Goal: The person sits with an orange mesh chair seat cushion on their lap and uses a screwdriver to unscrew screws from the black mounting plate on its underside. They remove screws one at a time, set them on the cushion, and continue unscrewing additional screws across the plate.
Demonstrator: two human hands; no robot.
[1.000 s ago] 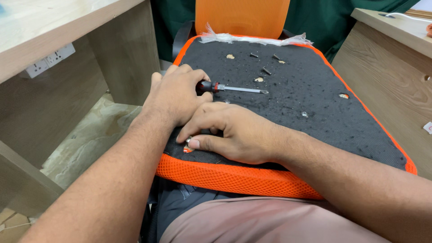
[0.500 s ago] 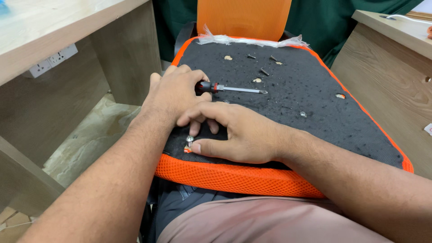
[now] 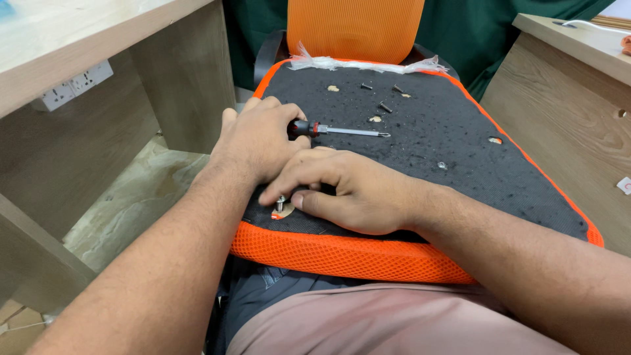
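Note:
An upturned chair seat point(image 3: 460, 151) with black felt underside and orange mesh rim rests on my lap. My left hand point(image 3: 259, 138) is wrapped around the black and red handle of a screwdriver point(image 3: 342, 130) whose shaft lies flat on the felt, pointing right. My right hand point(image 3: 348, 190) lies palm down near the seat's front edge. Its thumb and forefinger pinch a small silver screw point(image 3: 280, 204) standing in a hole by the orange rim.
Several loose dark screws point(image 3: 384, 106) and pale scraps lie at the far side of the felt. An orange chair back point(image 3: 355, 29) stands behind. A wooden desk with wall sockets point(image 3: 72, 85) is at left, another wooden desk point(image 3: 572, 79) at right.
My right hand's fingers have shifted on the screw, which now stands more exposed between thumb and forefinger. My left hand stays on the screwdriver handle.

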